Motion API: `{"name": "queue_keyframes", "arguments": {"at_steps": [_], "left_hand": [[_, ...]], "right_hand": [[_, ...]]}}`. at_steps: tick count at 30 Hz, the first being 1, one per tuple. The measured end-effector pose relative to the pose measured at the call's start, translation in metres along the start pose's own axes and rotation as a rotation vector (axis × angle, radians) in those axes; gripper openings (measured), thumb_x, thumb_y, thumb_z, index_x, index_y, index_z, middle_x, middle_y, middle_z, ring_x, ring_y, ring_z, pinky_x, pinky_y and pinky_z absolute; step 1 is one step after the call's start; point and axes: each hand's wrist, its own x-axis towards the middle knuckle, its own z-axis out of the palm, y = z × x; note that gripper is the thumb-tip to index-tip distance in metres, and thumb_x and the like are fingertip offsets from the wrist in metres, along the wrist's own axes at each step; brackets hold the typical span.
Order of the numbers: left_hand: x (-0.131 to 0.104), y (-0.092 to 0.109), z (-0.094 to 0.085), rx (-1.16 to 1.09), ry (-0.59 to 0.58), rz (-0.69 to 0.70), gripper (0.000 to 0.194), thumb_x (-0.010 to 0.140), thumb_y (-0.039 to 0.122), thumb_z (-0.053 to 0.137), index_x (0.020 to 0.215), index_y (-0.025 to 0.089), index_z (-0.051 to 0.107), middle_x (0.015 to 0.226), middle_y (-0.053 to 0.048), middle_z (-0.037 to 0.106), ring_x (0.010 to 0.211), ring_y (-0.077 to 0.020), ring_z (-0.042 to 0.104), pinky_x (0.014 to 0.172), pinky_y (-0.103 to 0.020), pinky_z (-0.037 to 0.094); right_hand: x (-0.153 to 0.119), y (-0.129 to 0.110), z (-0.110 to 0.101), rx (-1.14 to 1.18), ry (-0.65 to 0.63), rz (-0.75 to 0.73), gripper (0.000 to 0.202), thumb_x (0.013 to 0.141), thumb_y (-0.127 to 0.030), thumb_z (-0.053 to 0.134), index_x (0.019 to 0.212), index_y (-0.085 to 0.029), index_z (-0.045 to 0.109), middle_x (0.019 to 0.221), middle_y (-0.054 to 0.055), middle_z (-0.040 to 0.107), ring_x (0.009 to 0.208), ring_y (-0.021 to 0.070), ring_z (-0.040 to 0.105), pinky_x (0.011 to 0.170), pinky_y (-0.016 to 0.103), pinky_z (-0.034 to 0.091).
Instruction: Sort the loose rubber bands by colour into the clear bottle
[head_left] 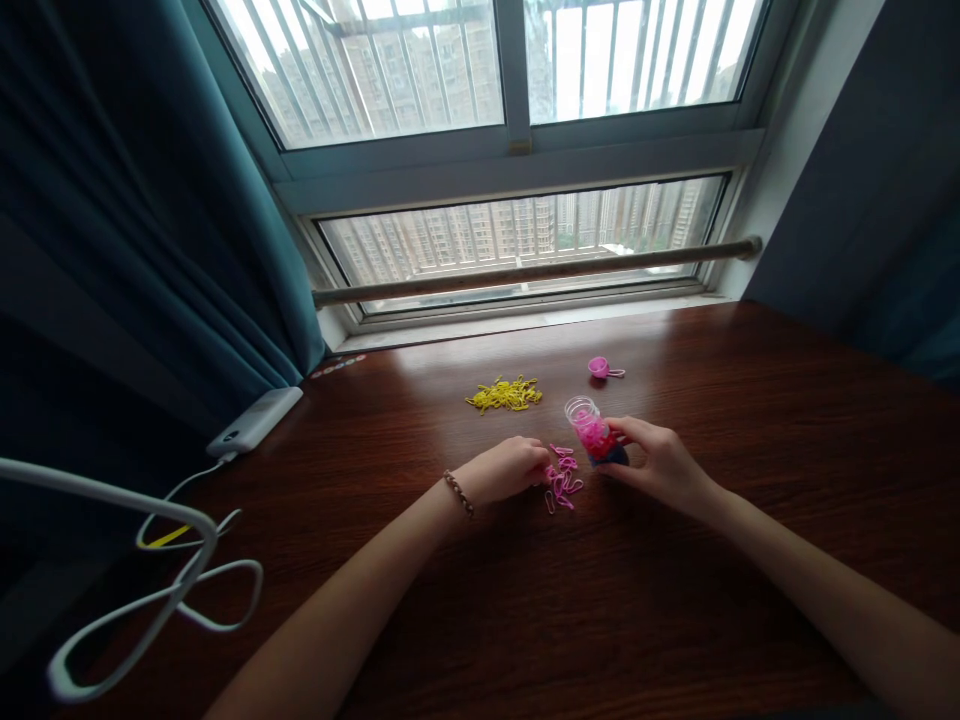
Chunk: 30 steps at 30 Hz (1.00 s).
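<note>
Jar (592,432), clear-walled, leans in my right hand (664,462) as seen from my head; thumb and fingers are clamped on its lower part. Its mouth tips away from me and to the left. Through the wall I see pink near the middle, red below that and dark blue at the base; whether the base touches the table (675,590) I cannot tell.

My left hand (511,467), a braided bracelet (458,492) on its wrist, is low at the left edge of a loose heap of pink clips (564,485). Its fingers are bunched together there, but I cannot tell whether they have pinched a clip. The heap lies between my hands, just beside the jar.

Beyond my left hand is a pile of yellow clips (508,394). Past the jar, nearer the window (517,240), sits a small pink scoop (599,368), apart from everything else.
</note>
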Motion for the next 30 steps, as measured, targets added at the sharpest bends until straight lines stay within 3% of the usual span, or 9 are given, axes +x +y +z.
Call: {"name": "queue_keyframes", "arguments": {"at_steps": [3,7,11,15,19,25,30], "left_hand": [[-0.001,-0.003,0.004,-0.063,0.011,-0.073,0.017,0.078,0.023,0.055,0.067,0.013,0.063,0.063,-0.003,0.060,0.057,-0.0114,0.051,0.057,-0.022,0.039],[-0.003,-0.011,0.005,-0.566,0.050,-0.257,0.020,0.072,0.031,0.062,0.072,0.011,0.062,0.059,-0.002,0.060,0.051,-0.0104,0.053,0.048,-0.021,0.040],[-0.001,-0.011,-0.001,-1.040,0.286,-0.279,0.026,0.064,0.030,0.071,0.072,0.009,0.060,0.063,-0.002,0.060,0.052,-0.0084,0.054,0.052,-0.022,0.044],[0.002,-0.005,-0.004,-1.255,0.478,-0.277,0.024,0.061,0.026,0.074,0.071,0.010,0.060,0.062,0.000,0.060,0.053,-0.0068,0.054,0.052,-0.019,0.044],[0.002,-0.002,-0.004,-1.254,0.540,-0.263,0.022,0.061,0.025,0.073,0.070,0.010,0.060,0.062,-0.001,0.061,0.052,-0.0067,0.055,0.052,-0.019,0.045],[0.003,0.000,0.001,-1.006,0.442,-0.231,0.024,0.062,0.029,0.073,0.068,0.009,0.061,0.055,-0.001,0.060,0.047,-0.0089,0.054,0.047,-0.020,0.043],[0.004,0.007,0.007,-0.870,0.549,-0.235,0.019,0.062,0.025,0.072,0.066,0.010,0.061,0.050,0.001,0.056,0.042,-0.0063,0.050,0.040,-0.016,0.038]], "right_hand": [[0.000,0.001,0.000,-0.009,-0.014,-0.007,0.043,0.067,-0.029,0.067,0.108,-0.021,0.055,0.099,0.006,0.062,0.086,0.0212,0.059,0.078,0.033,0.047],[0.001,-0.003,-0.004,-0.025,-0.066,-0.035,0.040,0.070,-0.027,0.064,0.108,-0.021,0.056,0.100,0.006,0.060,0.088,0.0207,0.057,0.079,0.031,0.046],[0.002,-0.007,-0.008,-0.031,-0.119,-0.055,0.041,0.070,-0.024,0.061,0.110,-0.021,0.056,0.100,0.006,0.057,0.088,0.0199,0.056,0.077,0.030,0.045],[0.002,-0.008,-0.008,0.014,-0.151,-0.030,0.039,0.070,-0.022,0.060,0.109,-0.019,0.057,0.096,0.006,0.056,0.085,0.0187,0.055,0.075,0.029,0.044],[0.001,-0.006,-0.007,0.043,-0.153,-0.008,0.038,0.069,-0.020,0.060,0.107,-0.019,0.059,0.094,0.005,0.056,0.082,0.0179,0.055,0.073,0.027,0.044],[0.000,-0.005,-0.004,0.062,-0.205,-0.038,0.040,0.067,-0.021,0.063,0.107,-0.019,0.059,0.094,0.005,0.055,0.084,0.0179,0.054,0.075,0.028,0.043],[-0.001,-0.005,-0.002,0.113,-0.257,-0.037,0.037,0.069,-0.027,0.063,0.105,-0.019,0.060,0.093,0.005,0.056,0.081,0.0166,0.055,0.072,0.026,0.043]]}}
